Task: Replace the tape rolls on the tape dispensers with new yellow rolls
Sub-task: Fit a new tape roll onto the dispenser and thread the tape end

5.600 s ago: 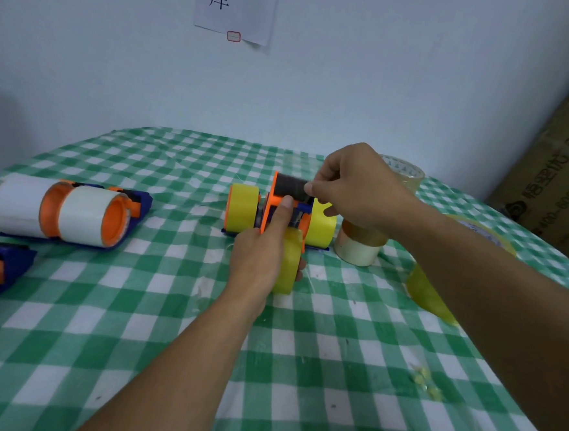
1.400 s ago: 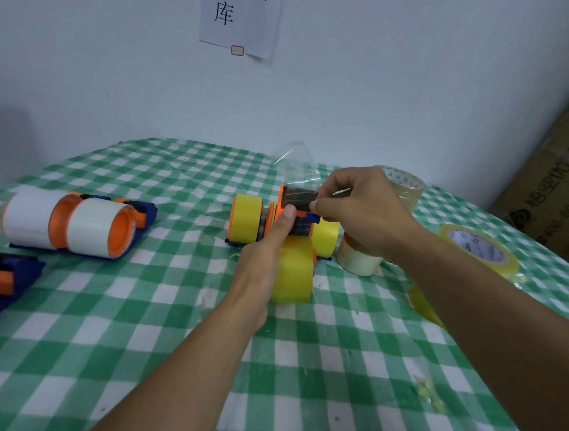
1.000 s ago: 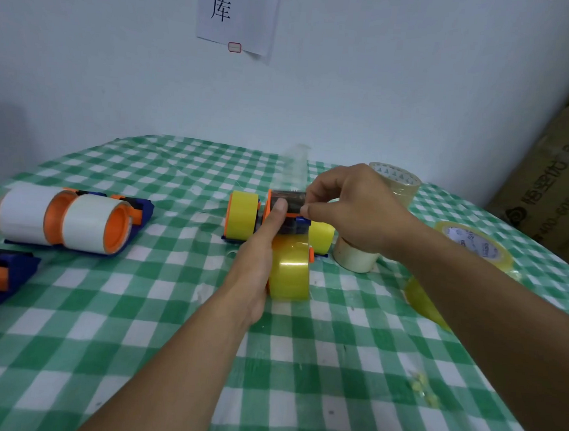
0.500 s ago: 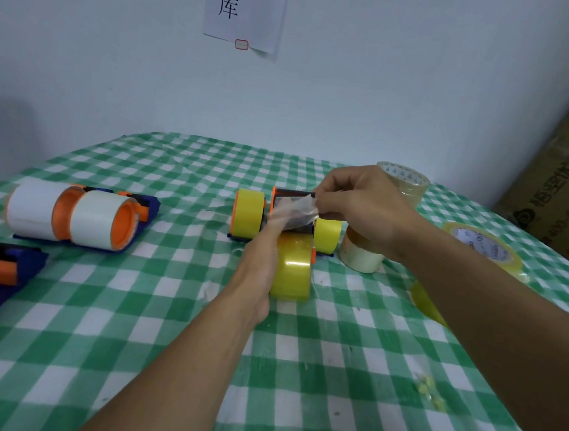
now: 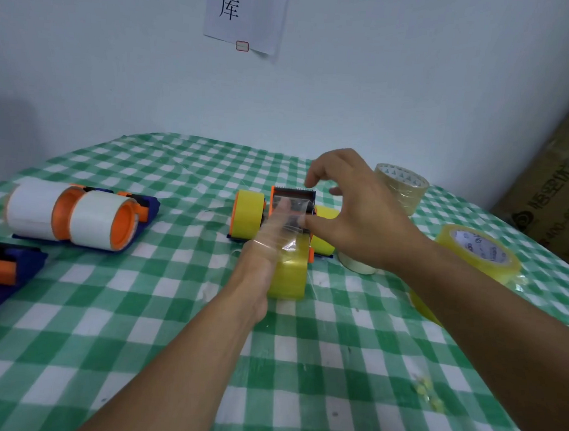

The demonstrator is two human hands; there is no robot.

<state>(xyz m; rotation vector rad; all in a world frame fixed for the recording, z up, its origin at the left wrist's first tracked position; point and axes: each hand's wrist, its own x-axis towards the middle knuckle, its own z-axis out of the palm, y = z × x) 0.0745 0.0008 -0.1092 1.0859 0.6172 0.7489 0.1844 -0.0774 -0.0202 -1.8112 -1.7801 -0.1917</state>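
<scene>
Now | we release the tape strip (image 5: 290,212), right grip (image 5: 353,216) spread open above the dispenser (image 5: 293,195) | left grip (image 5: 260,257) unclenched, one finger pressing the strip at the cutter | yellow roll (image 5: 290,276) sits in the dispenser on the counter (image 5: 169,308) | threading looks nearly done.

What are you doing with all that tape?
A person is putting a new yellow roll on an orange and blue tape dispenser. The left hand lays a straight finger along the dispenser, and a clear strip of tape lies over that finger. The right hand hovers open just above the cutter end. A second dispenser at the left holds white rolls, not yet swapped.
</scene>
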